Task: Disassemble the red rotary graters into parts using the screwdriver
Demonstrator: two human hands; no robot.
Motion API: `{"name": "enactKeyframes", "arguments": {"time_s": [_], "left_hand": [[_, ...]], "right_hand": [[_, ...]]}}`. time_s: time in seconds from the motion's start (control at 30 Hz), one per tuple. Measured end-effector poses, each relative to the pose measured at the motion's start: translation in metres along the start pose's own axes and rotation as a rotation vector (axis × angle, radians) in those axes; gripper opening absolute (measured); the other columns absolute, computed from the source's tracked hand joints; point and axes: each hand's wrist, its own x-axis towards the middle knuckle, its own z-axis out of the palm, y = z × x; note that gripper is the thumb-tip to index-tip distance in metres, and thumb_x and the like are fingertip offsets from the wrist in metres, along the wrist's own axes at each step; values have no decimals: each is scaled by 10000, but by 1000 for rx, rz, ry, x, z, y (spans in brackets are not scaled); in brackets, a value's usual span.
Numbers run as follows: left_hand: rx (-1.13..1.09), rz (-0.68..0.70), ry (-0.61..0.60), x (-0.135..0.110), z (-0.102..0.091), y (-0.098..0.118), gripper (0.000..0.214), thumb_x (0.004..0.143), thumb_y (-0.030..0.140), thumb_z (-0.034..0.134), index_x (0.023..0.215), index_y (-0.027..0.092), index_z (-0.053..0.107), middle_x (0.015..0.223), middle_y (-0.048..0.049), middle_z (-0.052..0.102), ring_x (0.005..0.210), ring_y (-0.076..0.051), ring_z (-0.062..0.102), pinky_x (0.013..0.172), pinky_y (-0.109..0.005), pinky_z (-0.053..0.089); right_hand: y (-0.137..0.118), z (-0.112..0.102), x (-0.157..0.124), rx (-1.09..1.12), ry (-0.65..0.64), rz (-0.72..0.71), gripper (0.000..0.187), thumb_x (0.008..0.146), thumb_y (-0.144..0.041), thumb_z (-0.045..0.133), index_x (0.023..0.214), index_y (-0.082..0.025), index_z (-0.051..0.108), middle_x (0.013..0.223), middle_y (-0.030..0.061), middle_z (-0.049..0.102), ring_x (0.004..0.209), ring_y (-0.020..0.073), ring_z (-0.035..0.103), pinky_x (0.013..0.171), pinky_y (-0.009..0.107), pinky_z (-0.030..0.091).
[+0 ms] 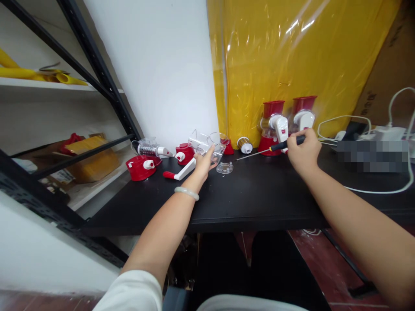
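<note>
In the head view, the left hand (203,164) grasps a clear plastic housing (200,142), with the thumb laid over it, slightly above the table (240,196) as it seems, though I cannot tell whether one edge touches. The right hand (304,151) is closed around the handle of a screwdriver (276,147), whose thin shaft points toward the left hand. The tip is free and near a clear round lid (225,168), which lies between the two hands, just beside the left fingers.

For good work, in my judgement, the left grip should be firm but not hard, because thin clear plastic may crack or slip. The shaft should stand in straight line with whatever it meets, and the left fingers should be out of its path. A light turning pressure is probably safer than a strong push.

Just in front of the lid, nearer to the body, lies a very small piece (223,176); it is easily swept away by a wrist. To the left of the left hand, the white crank with a red grip (169,175) is close, so the forearm should move carefully there.
</note>
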Motion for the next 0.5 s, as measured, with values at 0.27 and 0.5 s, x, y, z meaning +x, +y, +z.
{"name": "enactKeyframes", "arguments": {"time_s": [0.27, 0.5], "left_hand": [[74, 58, -3, 5, -3, -3, 612, 725, 515, 836, 1091, 248, 425, 1089, -83, 671, 867, -190, 715, 777, -388, 615], [105, 94, 65, 5, -3, -3, 673, 704, 452, 874, 1137, 238, 406, 1146, -113, 656, 960, -229, 708, 816, -388, 590]], "right_hand": [[7, 10, -6, -73, -135, -69, 227, 846, -421, 581, 895, -204, 536, 794, 59, 626, 748, 225, 603, 741, 342, 460], [4, 2, -1, -231, -357, -138, 274, 898, -461, 590, 919, -193, 539, 832, 75, 668, 751, 216, 640, 701, 309, 463]]}}
